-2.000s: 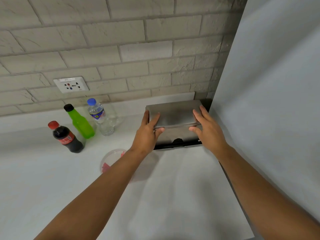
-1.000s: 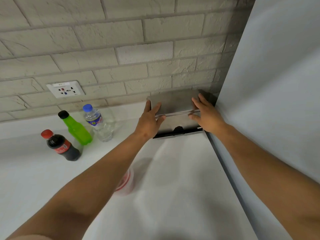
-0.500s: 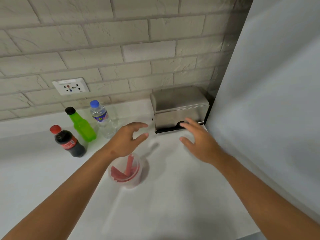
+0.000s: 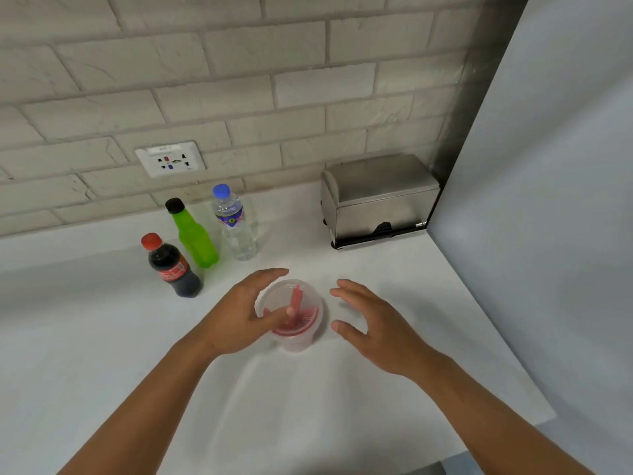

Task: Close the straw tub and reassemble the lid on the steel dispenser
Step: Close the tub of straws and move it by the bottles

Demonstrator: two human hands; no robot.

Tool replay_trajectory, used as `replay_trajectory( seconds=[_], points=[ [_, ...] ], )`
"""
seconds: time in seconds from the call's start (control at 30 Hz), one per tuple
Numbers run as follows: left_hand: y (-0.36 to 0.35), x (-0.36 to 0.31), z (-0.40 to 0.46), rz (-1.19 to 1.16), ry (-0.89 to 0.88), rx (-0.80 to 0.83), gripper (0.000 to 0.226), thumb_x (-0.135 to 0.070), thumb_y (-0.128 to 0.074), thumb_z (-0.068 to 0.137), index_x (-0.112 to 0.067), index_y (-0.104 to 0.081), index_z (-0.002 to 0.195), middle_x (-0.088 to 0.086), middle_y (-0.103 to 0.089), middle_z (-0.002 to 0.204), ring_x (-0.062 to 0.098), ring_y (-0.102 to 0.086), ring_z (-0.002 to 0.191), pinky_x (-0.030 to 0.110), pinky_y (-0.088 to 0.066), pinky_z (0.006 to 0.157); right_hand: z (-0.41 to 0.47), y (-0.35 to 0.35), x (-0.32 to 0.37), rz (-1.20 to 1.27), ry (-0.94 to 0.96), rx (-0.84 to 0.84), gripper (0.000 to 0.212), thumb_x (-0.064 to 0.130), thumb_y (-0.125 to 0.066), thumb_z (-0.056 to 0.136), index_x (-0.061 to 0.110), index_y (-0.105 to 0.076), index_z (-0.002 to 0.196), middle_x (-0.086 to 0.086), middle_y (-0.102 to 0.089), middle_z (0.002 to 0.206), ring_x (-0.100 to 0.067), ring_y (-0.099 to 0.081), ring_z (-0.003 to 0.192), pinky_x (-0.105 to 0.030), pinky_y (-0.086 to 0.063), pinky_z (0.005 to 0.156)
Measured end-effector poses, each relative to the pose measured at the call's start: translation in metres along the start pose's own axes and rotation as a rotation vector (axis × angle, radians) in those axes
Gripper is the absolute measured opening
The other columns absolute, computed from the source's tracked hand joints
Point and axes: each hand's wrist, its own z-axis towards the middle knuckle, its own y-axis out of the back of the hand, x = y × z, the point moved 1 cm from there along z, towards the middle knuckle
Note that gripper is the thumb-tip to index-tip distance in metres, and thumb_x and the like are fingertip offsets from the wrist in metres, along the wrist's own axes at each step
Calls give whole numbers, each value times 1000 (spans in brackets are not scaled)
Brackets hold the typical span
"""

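Note:
A clear plastic straw tub [image 4: 301, 337] with red straws inside stands on the white counter in front of me. Whether a lid covers it I cannot tell. My left hand [image 4: 239, 313] curves around the tub's left side, thumb over its rim, fingers spread. My right hand [image 4: 373, 323] hovers open just to the right of the tub, not touching it. The steel dispenser [image 4: 378, 197] stands at the back right against the brick wall, with its lid [image 4: 376, 178] sitting on top.
A cola bottle [image 4: 173, 267], a green bottle [image 4: 193, 234] and a water bottle [image 4: 234, 224] stand in a group at the back left. A wall socket [image 4: 170, 159] is above them. A grey panel [image 4: 548, 200] borders the counter on the right.
Both hands left the dispenser lid, which now rests on the dispenser, and drew back toward me to either side of the straw tub. The view tilted down.

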Motion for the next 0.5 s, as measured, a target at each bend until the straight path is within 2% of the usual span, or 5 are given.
replay_trajectory(
  seconds=[0.13, 0.2, 0.3, 0.4, 0.5],
  points=[
    [-2, 14, -14, 14, -31, 41, 90, -83, -67, 77, -41, -41, 153, -24, -45, 151, -18, -38, 134, 2, -28, 107, 0, -20, 13, -15, -2, 12, 56, 49, -58, 98, 34, -43, 150, 16, -31, 164, 2, -27, 149, -18, -27, 117],
    [-6, 19, -18, 6, -40, 53, 90, -78, -71, 79, -43, -37, 154, -23, -41, 156, -15, -35, 140, 5, -29, 110, -1, -27, 16, -29, -4, 23, 56, 49, -57, 99, 35, -41, 151, 17, -27, 165, 0, -26, 149, -20, -28, 117],
    [-13, 23, -22, -44, -38, 69, 90, -74, -74, 80, -47, -33, 155, -26, -39, 155, -4, -41, 141, 16, -39, 110, -1, -36, 20, -40, -23, 49, 57, 49, -55, 100, 33, -39, 152, 16, -20, 168, -5, -25, 151, -27, -31, 119],
    [-19, 22, -24, -87, -29, 45, 86, -76, -72, 79, -56, -30, 151, -35, -38, 150, -7, -44, 136, 12, -47, 100, -1, -44, 22, -30, -40, 47, 56, 48, -56, 101, 32, -40, 152, 15, -15, 169, -8, -27, 151, -28, -34, 118],
    [-23, 26, -23, -128, 7, 21, 95, -75, -74, 77, -45, -31, 156, -31, -40, 151, -8, -46, 134, 16, -50, 99, -2, -49, 22, -29, -46, -1, 53, 48, -56, 100, 29, -45, 149, 15, -13, 169, -8, -32, 149, -28, -38, 116]
  ],
)
